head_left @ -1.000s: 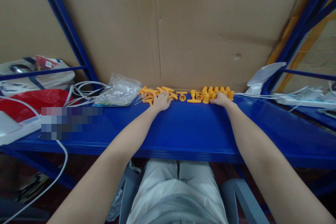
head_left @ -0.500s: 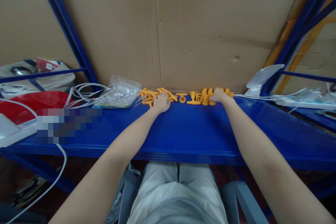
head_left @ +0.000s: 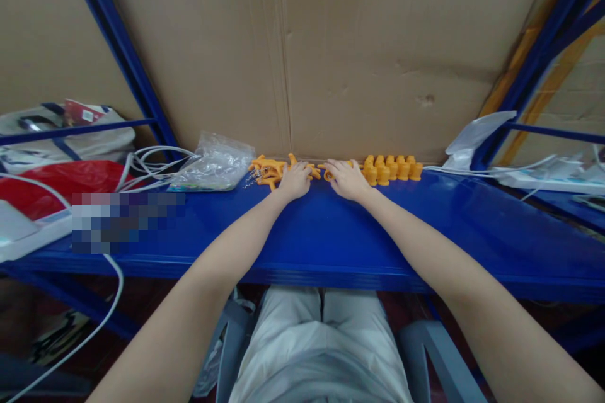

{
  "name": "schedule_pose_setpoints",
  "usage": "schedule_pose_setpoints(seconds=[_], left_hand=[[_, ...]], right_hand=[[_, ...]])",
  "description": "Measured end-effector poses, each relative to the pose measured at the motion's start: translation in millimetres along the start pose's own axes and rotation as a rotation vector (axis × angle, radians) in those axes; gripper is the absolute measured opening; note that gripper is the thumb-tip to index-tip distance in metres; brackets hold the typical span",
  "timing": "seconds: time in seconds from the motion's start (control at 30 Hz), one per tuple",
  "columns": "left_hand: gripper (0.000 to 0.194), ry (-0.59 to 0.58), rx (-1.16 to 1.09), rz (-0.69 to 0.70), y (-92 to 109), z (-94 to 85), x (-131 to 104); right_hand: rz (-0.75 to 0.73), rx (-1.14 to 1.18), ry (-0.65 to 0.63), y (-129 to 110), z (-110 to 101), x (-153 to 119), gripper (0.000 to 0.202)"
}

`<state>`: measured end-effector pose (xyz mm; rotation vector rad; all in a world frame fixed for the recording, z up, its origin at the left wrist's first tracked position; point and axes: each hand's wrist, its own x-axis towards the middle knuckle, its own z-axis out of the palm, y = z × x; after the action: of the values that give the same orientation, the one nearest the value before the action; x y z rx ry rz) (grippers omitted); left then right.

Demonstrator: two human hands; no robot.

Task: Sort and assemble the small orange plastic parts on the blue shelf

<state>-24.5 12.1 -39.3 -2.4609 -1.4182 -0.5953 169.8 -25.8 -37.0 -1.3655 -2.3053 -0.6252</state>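
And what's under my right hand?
Orange parts show past the fingers of your right hand, one of them roundish. The hand covers whatever lies directly beneath it, so I can't tell how many parts are there.

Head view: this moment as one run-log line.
left hand: on orange T-shaped handles with metal spirals | right hand: at round-mouthed orange piece | flared orange pieces: upright in rows, to its right

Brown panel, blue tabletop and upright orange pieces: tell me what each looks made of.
Brown panel: likely matt cardboard, creased and dented. Blue tabletop: probably painted metal, with a glossy sheen. Upright orange pieces: seemingly smooth plastic, all one uniform colour.
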Motion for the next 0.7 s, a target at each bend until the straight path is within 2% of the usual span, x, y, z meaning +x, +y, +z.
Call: schedule_pose_setpoints(seconds=[0.17, 0.47, 0.7], left_hand=[[0.035, -0.109, 0.007, 0.035, -0.4, -0.1, 2.2], [0.043, -0.211, 0.092, 0.002, -1.5, 5.0, 4.6], [0.043, -0.208, 0.113, 0.008, 3.1, 1.5, 4.5]], right_hand=[[0.116, 0.035, -0.199, -1.6, 5.2, -2.9, 0.053], [0.107, 0.091, -0.226, -6.2, -0.6, -2.0, 0.056], [0.116, 0.103, -0.263, -7.1, 3.8, -1.3, 0.058]])
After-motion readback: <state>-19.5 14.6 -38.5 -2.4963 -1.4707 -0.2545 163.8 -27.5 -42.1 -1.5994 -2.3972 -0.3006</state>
